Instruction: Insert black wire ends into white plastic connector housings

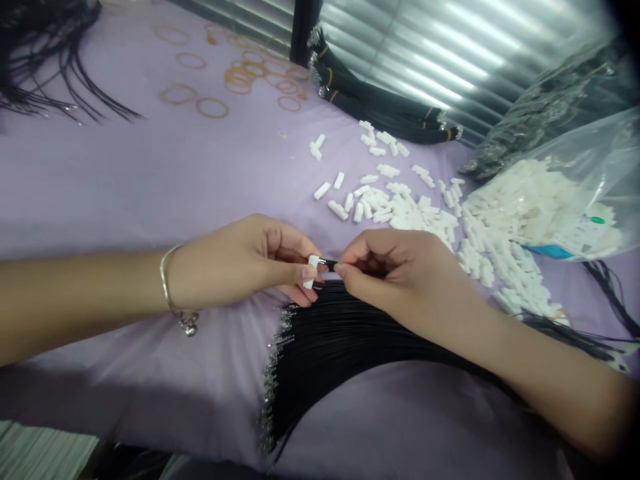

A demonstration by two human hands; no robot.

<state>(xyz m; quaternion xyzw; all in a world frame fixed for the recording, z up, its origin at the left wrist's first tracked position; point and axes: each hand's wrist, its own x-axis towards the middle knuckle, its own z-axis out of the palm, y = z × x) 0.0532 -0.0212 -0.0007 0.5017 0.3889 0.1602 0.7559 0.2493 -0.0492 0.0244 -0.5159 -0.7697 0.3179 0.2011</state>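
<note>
Between the thumb and fingers of my left hand [265, 260] is a small white plastic connector housing [311, 272], held upright. My right hand [395, 267] pinches the end of a black wire [330, 265], whose metal tip meets the housing's right side. How deep the tip sits, I cannot tell. Below both hands lies a wide bundle of black wires [340, 333], fanned out, with metal terminals [270, 393] along its left end. Part of the bundle is hidden under my right forearm.
Loose white connector housings [400, 203] are heaped beyond my right hand, beside a clear plastic bag [565, 193] full of them. Rubber bands [240, 79] lie scattered at the back. Tied black wire bundles [375, 107] rest along the window side, and more black wires [45, 60] lie far left.
</note>
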